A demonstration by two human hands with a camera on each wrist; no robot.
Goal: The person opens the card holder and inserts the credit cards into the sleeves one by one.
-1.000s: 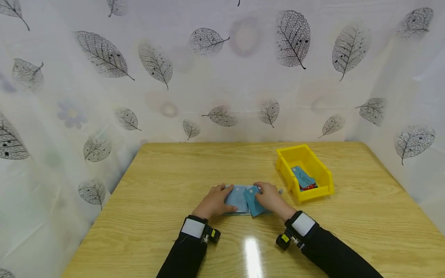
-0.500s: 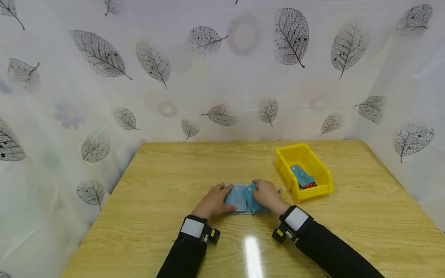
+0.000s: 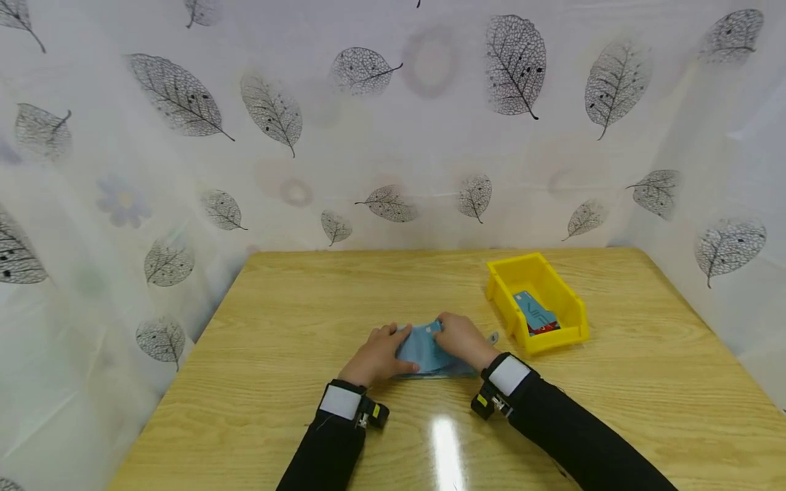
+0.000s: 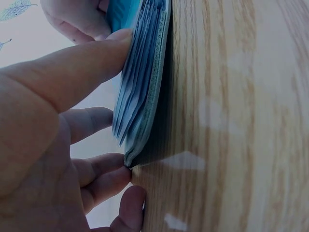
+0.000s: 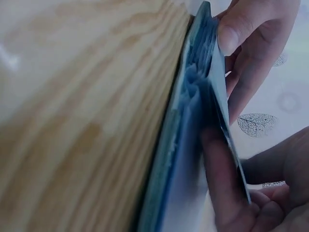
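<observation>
A blue card holder [image 3: 457, 369] with clear sleeves lies spread open like a booklet on the table. My left hand [image 3: 382, 356] holds its left side; in the left wrist view the thumb presses the stacked sleeves [image 4: 140, 82] and the other fingers sit along the cover's edge. My right hand [image 3: 462, 338] pinches a blue card [image 3: 432, 328] between thumb and fingers. The card stands tilted over the sleeves, its left end close to my left thumb. In the right wrist view, one right-hand digit [image 5: 222, 174] is under the card, between it and the sleeves.
To the right and behind stands a yellow bin [image 3: 582, 329] with a blue card [image 3: 535, 311] lettered VIP and something red in it. A round metal snap [image 3: 494, 337] shows at the holder's right end. A leaf-print curtain [image 3: 393, 136] hangs around the wooden table [image 3: 295, 293].
My right hand has moved left with the blue card, which now covers more of the left-hand sleeves. My left hand has stayed in place.
</observation>
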